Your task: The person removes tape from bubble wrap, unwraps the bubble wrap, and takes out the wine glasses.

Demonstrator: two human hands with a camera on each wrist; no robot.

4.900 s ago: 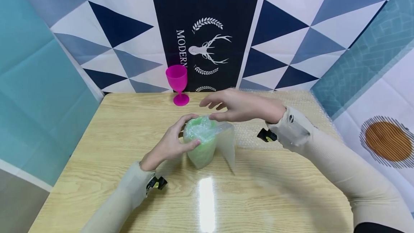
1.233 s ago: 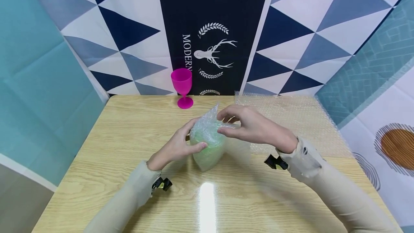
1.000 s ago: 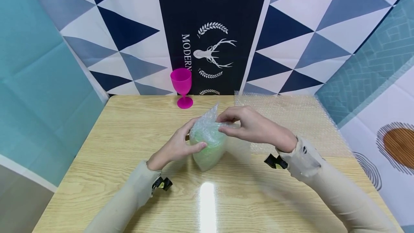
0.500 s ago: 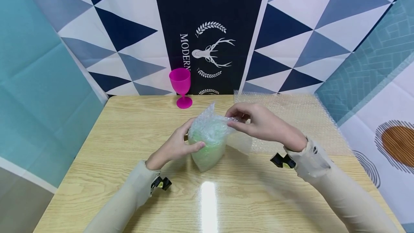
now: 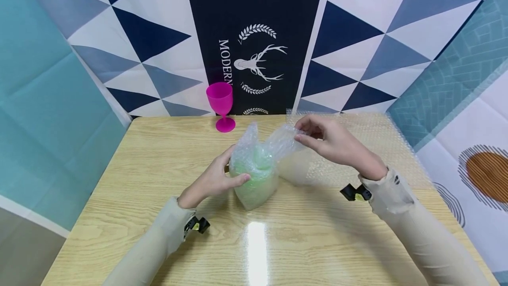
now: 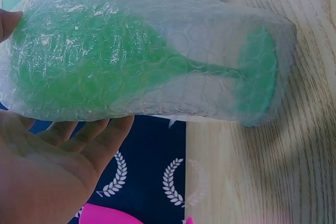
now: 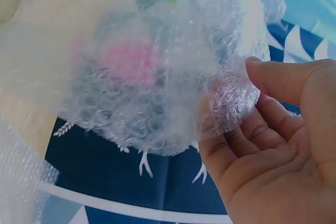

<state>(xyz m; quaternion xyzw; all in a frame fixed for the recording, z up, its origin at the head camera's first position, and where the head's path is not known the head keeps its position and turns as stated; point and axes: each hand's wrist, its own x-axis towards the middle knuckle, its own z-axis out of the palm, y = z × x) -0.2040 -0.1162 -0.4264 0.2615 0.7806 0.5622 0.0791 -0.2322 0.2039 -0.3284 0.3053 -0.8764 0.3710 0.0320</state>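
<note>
A green plastic goblet (image 6: 89, 61) lies inside a layer of bubble wrap (image 6: 262, 14); its stem and round foot show through in the left wrist view. My left hand (image 5: 216, 178) grips the wrapped goblet from the left side, thumb across its front. In the head view the bundle stands upright on the table, the cup end upward. With thumb and fingers my right hand (image 5: 331, 142) pinches a loose flap of the wrap (image 7: 142, 98), drawn out to the upper right of the bundle. Another wrap corner sticks up above the goblet's rim.
A magenta goblet (image 5: 220, 98) stands upright at the table's back edge. A flat sheet of bubble wrap (image 5: 369, 144) covers the back right of the wooden table (image 5: 131, 215). Patterned cloth walls (image 5: 254, 21) rise behind and at both sides.
My right hand has taken the wrap flap at the goblet's top and pulled it up and to the right. My left hand keeps its grip on the bundle, nearly still.
</note>
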